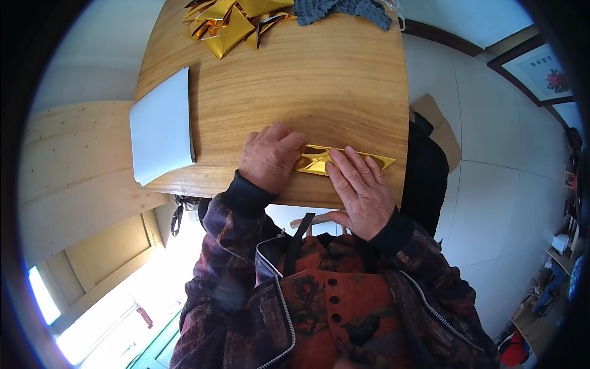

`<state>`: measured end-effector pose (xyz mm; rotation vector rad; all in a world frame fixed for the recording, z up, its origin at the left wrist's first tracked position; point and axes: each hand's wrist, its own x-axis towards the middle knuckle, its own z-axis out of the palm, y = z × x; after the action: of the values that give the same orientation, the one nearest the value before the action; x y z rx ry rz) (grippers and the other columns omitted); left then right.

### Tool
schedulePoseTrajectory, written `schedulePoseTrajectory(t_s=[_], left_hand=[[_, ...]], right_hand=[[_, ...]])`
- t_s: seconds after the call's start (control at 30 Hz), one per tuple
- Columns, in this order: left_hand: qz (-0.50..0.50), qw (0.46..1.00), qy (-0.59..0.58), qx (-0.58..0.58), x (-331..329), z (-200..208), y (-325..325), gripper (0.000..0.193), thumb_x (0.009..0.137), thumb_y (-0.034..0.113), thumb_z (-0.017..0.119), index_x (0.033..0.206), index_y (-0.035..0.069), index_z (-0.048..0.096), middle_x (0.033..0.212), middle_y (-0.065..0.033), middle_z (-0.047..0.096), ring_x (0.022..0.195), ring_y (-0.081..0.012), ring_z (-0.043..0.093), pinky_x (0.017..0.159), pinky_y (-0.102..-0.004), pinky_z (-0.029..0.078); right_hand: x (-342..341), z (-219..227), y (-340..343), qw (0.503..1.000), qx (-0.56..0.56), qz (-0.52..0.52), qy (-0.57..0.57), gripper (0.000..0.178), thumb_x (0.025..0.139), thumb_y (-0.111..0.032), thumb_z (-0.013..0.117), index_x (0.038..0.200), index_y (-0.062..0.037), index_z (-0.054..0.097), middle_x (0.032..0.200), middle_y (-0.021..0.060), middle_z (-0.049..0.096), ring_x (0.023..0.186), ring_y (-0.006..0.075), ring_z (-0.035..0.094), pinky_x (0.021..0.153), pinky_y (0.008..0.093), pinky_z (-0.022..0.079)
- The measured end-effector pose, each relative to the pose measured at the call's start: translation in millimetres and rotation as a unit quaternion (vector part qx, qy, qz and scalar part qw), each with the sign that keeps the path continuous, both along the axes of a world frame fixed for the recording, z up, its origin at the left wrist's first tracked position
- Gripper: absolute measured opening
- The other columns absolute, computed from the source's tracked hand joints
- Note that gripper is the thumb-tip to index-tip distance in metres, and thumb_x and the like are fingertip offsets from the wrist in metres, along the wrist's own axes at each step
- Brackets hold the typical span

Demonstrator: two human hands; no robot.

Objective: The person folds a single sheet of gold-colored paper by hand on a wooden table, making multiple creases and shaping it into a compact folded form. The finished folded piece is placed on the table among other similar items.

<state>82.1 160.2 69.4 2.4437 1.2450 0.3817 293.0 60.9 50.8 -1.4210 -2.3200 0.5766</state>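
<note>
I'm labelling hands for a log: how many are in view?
2: the left hand, curled, at the left end of the gold foil strip; the right hand, laid across that strip's right part. No others show.

Your left fingers hide the left end of the gold foil strip; your right fingers cover part of it. Above, your view cuts off the gold foil pile and blue-grey textured piece. The far-right clutter is too small to tell.
</note>
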Motion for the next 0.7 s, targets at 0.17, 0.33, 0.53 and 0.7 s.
schedulePoseTrajectory(t_s=[0.17,0.33,0.53,0.7], left_hand=[[0.000,1.000,0.012,0.009,-0.6,0.5,-0.5,0.022,0.077,0.009,0.067,0.098,0.014,0.065,0.086,-0.0047,0.058,0.085,-0.0280,0.058,0.074,-0.0401,0.045],[0.010,0.999,0.028,0.015,-0.6,0.3,-2.2,0.022,0.077,0.010,0.068,0.098,0.015,0.065,0.088,-0.0035,0.057,0.088,-0.0267,0.058,0.075,-0.0391,0.044],[0.017,0.998,0.009,0.055,0.0,-2.4,-4.1,0.017,0.077,0.015,0.068,0.093,0.016,0.065,0.088,-0.0028,0.056,0.086,-0.0259,0.056,0.075,-0.0395,0.043],[0.014,0.998,0.000,0.062,-0.1,-2.9,-5.0,0.018,0.074,0.014,0.070,0.092,0.016,0.066,0.090,-0.0021,0.057,0.086,-0.0250,0.056,0.076,-0.0395,0.042]], right_hand=[[-0.5,-0.4,-0.1,1.000,-0.003,0.001,-0.003,0.092,0.065,-0.045,0.077,0.140,-0.0033,0.043,0.151,0.0123,0.035,0.142,0.0312,0.029,0.114,0.0474,0.024],[-1.0,0.7,0.6,1.000,-0.010,0.002,-0.003,0.092,0.063,-0.042,0.080,0.139,-0.0033,0.044,0.151,0.0126,0.035,0.141,0.0320,0.030,0.114,0.0474,0.025],[-1.9,-1.3,0.3,1.000,-0.011,0.000,-0.013,0.099,0.063,-0.040,0.083,0.144,-0.0055,0.037,0.153,0.0099,0.032,0.142,0.0291,0.027,0.115,0.0458,0.021],[-1.4,-3.1,-0.8,1.000,-0.009,0.000,-0.013,0.100,0.063,-0.041,0.083,0.144,-0.0057,0.036,0.153,0.0099,0.031,0.143,0.0290,0.026,0.115,0.0459,0.021]])
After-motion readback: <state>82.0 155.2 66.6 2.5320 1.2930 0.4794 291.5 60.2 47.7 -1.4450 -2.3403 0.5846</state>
